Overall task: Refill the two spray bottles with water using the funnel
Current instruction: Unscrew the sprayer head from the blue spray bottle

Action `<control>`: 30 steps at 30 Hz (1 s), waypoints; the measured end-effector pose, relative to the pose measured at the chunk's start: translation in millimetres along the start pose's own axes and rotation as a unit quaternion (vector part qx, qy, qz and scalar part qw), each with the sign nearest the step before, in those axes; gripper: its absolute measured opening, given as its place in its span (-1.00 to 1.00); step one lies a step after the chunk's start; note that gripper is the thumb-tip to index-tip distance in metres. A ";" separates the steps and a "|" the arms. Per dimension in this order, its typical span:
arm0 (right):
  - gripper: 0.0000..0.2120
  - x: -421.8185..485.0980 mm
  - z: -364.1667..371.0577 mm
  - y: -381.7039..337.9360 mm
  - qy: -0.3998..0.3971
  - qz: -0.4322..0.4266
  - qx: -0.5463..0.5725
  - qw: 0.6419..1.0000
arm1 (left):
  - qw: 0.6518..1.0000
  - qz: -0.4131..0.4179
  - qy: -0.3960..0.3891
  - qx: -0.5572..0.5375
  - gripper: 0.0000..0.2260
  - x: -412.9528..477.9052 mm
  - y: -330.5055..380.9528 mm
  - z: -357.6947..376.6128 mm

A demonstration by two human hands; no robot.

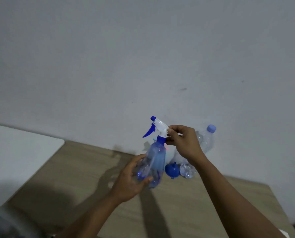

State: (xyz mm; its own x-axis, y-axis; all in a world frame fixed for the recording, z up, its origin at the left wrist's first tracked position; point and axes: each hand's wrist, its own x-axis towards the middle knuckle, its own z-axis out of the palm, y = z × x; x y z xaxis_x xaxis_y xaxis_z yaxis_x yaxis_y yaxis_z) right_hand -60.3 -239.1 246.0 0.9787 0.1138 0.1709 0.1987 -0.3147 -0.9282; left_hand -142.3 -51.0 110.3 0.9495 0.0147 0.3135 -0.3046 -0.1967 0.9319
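Observation:
A clear blue spray bottle (154,162) is held tilted above the wooden table (85,177). My left hand (129,181) grips its lower body. My right hand (182,143) pinches the neck just under the white and blue trigger head (158,127). A blue funnel (172,170) lies on the table just behind the bottle. A clear water bottle with a blue cap (207,140) stands near the wall, partly hidden by my right hand. A second pale bottle (170,154) sits behind the held one, mostly hidden.
A crumpled clear plastic bottle (188,170) lies right of the funnel. A white board (19,155) covers the table's left side. The grey wall (143,57) rises right behind the objects. The table's right edge (279,203) drops off near my right arm.

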 end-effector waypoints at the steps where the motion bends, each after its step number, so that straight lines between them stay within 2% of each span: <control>1: -0.86 -8.1 -7.4 -9.5 0.007 -0.001 0.008 1.000 | 1.000 0.013 -0.010 -0.009 -0.38 -5.7 14.4 3.1; 6: -0.91 -49.1 -36.9 -46.3 0.043 -0.033 0.050 0.997 | 0.995 0.050 -0.065 -0.060 -0.33 -30.4 77.4 17.3; 11: -0.90 -82.3 -55.6 -61.1 -0.022 -0.076 0.047 0.996 | 0.995 0.057 -0.064 -0.042 -0.37 -46.9 110.5 28.6; 20: -0.83 -111.1 -63.3 -62.8 0.044 -0.075 0.098 0.991 | 0.993 0.061 -0.095 -0.015 -0.18 -62.6 134.2 44.5; 26: -0.83 -120.0 -67.9 -65.0 0.043 -0.076 0.147 0.985 | 0.994 0.074 -0.083 0.000 -0.24 -63.0 139.1 47.2; 30: -0.72 -120.5 -74.4 -66.9 -0.004 -0.057 0.185 0.981 | 0.994 0.080 -0.072 -0.027 -0.25 -63.5 138.2 47.6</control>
State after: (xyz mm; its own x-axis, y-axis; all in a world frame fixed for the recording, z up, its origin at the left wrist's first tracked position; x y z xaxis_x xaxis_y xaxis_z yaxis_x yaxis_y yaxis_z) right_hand -187.6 -301.8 312.1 0.9507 0.1355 0.2788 0.2723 0.0647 -0.9600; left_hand -241.1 -125.8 210.5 0.8888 -0.1534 0.4319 -0.4517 -0.1333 0.8821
